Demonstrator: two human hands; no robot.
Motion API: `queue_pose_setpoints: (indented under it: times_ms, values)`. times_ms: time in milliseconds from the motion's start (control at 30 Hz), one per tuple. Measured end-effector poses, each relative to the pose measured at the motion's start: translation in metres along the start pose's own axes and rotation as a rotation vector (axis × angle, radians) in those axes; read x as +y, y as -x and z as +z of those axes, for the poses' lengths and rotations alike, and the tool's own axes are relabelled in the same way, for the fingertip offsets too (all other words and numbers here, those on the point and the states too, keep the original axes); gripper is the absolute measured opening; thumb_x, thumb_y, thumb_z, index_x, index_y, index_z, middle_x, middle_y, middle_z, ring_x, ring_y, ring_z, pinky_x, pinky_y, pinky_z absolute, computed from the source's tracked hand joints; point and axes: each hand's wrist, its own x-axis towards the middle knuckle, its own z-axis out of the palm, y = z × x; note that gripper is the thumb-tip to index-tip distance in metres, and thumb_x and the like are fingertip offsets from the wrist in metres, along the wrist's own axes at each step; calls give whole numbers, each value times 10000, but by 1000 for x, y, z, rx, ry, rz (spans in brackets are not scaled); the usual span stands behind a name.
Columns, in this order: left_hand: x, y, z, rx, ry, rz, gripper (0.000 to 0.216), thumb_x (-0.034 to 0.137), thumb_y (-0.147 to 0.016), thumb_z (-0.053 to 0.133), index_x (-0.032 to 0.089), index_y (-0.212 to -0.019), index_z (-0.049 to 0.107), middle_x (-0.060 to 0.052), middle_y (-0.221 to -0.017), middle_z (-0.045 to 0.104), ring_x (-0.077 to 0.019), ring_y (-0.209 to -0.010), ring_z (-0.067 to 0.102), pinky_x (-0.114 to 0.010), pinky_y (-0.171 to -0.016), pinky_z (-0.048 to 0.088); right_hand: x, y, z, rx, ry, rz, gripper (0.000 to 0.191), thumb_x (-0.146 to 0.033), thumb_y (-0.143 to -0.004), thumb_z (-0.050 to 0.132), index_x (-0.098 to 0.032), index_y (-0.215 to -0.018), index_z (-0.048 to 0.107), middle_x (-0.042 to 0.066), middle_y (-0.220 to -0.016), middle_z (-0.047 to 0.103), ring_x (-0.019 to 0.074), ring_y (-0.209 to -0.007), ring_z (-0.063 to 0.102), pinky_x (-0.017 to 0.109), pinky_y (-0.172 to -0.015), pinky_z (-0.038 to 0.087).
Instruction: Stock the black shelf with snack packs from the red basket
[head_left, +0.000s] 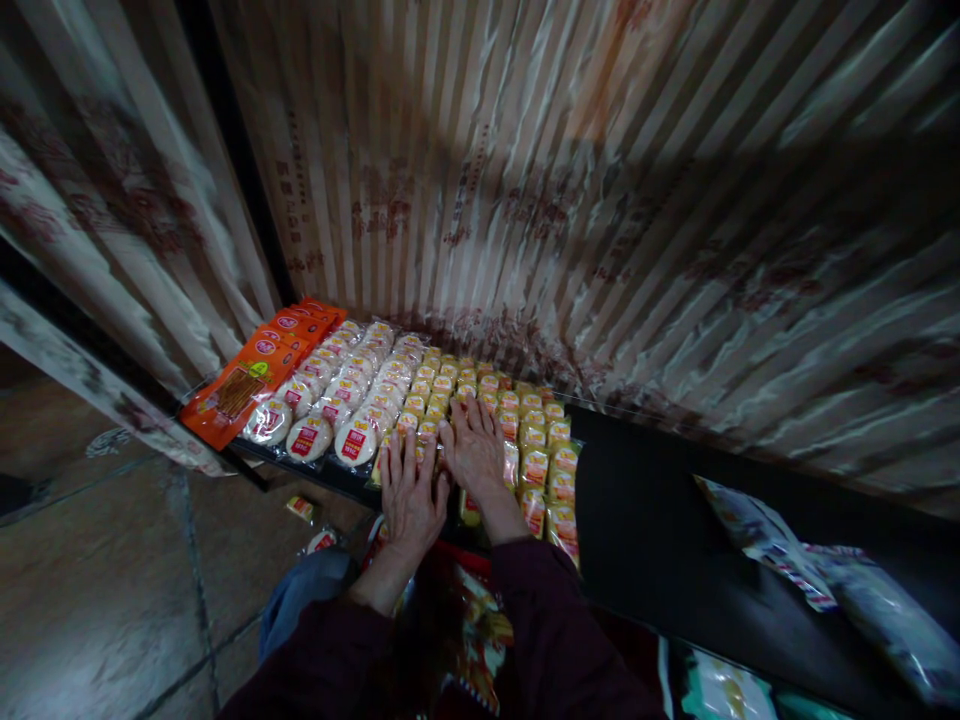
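My left hand [409, 495] lies with fingers stretched over the front of the rows of small yellow-wrapped snack packs [534, 465]. Just right of it and a little farther back, my right hand [474, 450] rests on the same packs, its fingers extended forward. Under both palms, some packs are hidden. To the left of my hands stand rows of round white wrapped cakes [355, 440] with red labels. All of these sit on a black shelf [637, 500].
Flat orange snack bags [262, 370] lie at the shelf's left end. Silvery plastic packages [780, 540] rest on its right part. A striped plastic sheet [480, 180] hangs behind. Two small packs, one a yellow pack [301, 508], lie on the floor. Red packaging [457, 620] sits below the shelf's front edge.
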Motion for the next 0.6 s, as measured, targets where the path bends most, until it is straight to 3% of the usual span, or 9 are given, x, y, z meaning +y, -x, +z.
queue_pose_setpoints:
  times_ms: [233, 600]
  values:
    - [3, -2, -4, -13, -14, -16, 531, 321, -888, 531, 219, -1402, 453, -99, -1525, 346, -317, -1442, 209, -546, -1154, 236, 0, -9, 1, -114, -19, 33, 495, -398, -978, 313, -154, -1365, 502, 123, -1445, 478, 278, -1357, 379, 457, -1128, 192]
    - [2, -1, -2, 6, -13, 2, 558, 302, -875, 545, 198, -1412, 435, -117, -1520, 350, -331, -1442, 200, -569, -1143, 246, 0, -7, 1, -7, -55, -9, 450, -352, -971, 347, -140, -1317, 542, 154, -1401, 519, 262, -1321, 426, 481, -1122, 215]
